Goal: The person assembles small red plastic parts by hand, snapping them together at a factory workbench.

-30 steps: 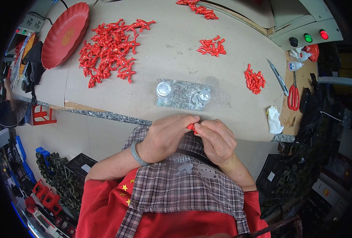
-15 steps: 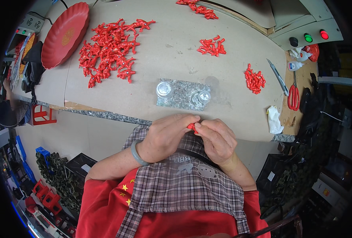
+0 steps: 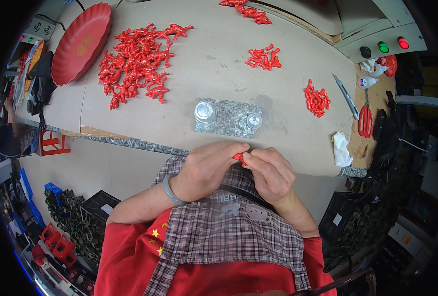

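Note:
Between my two hands, just off the table's front edge, is a small red plastic figure [image 3: 239, 158], mostly covered by fingers. My left hand [image 3: 210, 165] is closed on it from the left. My right hand [image 3: 271, 172] pinches it from the other side with thumb and fingers. Beyond my hands lies a speckled stone slab [image 3: 225, 117] bearing two small round glass dishes [image 3: 205, 112]. A big heap of red plastic figures [image 3: 135, 64] spreads at the far left. Small red parts form one pile [image 3: 263, 57] at the back and another pile [image 3: 317, 98] at the right.
At the far left leans a red scalloped tray [image 3: 63, 54]. The right side holds a utility knife [image 3: 346, 93], red-handled scissors [image 3: 366, 118], a white crumpled cloth [image 3: 342, 149] and a small bottle [image 3: 367, 82]. A control box with buttons [image 3: 383, 47] stands at the back right.

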Demonstrator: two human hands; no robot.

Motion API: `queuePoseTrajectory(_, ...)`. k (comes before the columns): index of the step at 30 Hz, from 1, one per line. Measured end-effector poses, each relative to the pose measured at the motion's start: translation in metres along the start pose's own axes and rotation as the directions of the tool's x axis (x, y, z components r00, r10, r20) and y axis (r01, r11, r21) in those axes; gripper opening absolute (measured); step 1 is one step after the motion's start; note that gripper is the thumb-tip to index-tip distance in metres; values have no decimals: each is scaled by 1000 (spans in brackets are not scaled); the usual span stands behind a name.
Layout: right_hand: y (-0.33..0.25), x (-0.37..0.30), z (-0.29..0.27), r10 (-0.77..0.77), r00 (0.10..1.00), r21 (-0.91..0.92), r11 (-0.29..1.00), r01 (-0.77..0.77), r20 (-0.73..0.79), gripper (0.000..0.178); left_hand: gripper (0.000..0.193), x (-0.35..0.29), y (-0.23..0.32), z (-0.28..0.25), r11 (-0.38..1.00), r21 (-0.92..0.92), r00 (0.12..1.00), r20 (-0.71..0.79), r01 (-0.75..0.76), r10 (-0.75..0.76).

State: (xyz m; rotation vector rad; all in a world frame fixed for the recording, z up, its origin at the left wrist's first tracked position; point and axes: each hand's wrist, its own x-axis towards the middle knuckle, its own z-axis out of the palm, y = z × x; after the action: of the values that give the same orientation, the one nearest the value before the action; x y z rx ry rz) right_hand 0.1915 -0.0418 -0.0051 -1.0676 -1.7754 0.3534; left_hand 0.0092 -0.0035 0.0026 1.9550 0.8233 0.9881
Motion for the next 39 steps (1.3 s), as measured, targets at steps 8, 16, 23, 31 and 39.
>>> queuePoseTrajectory(8,-3,12,-12,141,988,31,989,-143,68,19,35,6,2,-7,995,-46,994,66,85,-82)
queuePoseTrajectory(16,5,12,-20,387,906,255,871,-420,172,18,41,6,3,-9,739,-478,880,281,474,-383)
queuePoseTrajectory(23,7,10,-21,461,853,410,748,-523,246,15,38,5,-4,-11,618,-648,894,286,446,-345)
queuePoseTrajectory(31,11,21,-51,464,854,174,844,-507,238,18,31,5,-1,-11,502,-710,861,319,495,-397)
queuePoseTrajectory(39,62,22,-90,464,851,-370,767,-524,-244,21,23,6,-6,-4,466,-743,869,332,480,-366)
